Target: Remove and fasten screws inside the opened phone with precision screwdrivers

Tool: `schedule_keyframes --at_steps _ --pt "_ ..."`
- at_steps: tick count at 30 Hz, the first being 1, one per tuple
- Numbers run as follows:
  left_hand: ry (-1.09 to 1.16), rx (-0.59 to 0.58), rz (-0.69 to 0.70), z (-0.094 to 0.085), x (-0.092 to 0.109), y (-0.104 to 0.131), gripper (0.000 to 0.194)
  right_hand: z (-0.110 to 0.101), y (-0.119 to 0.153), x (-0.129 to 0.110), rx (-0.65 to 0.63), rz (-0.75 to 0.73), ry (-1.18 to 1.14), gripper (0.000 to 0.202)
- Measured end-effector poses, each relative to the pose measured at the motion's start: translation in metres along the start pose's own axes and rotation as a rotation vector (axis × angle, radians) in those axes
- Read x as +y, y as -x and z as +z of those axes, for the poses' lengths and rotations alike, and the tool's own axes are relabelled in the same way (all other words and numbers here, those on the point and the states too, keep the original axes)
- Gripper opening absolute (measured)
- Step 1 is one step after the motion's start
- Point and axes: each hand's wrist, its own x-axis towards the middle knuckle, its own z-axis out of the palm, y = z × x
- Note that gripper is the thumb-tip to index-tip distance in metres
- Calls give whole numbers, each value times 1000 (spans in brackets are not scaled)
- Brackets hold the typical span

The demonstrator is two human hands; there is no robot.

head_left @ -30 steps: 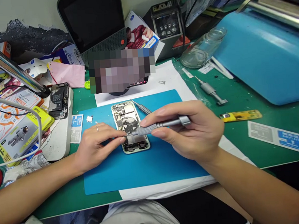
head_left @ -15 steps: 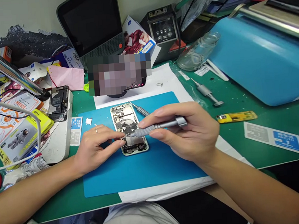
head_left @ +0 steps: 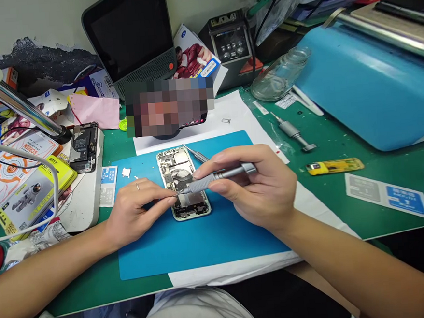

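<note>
An opened phone (head_left: 184, 173) with its inner parts showing lies on the blue mat (head_left: 203, 247). My right hand (head_left: 261, 189) grips a grey metal screwdriver (head_left: 202, 183), whose tip points left over the phone's left edge. My left hand (head_left: 139, 210), a ring on one finger, has thumb and forefinger pinched at that tip; whatever they pinch is too small to make out. Behind my right fingers, a second grey screwdriver (head_left: 197, 153) rests partly across the phone's upper right edge.
Another opened phone (head_left: 85, 147) sits on a white device at left, beside battery boxes (head_left: 36, 195). A third screwdriver (head_left: 292, 133), a glass jar (head_left: 282, 76) and a yellow cutter (head_left: 334, 166) are at right. A dark screen (head_left: 130, 34) stands behind.
My right hand and its screwdriver have moved a little to the left, bringing the tip closer to my left fingertips. My left hand has barely moved.
</note>
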Motion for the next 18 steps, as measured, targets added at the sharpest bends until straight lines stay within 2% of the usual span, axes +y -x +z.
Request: schedule_keyframes --at_steps 7,18 --pt "6 10 -30 0 -2 2 9 3 2 0 -116 167 -167 34" --pt "20 9 -20 0 -1 1 8 4 2 3 -111 84 -167 46"
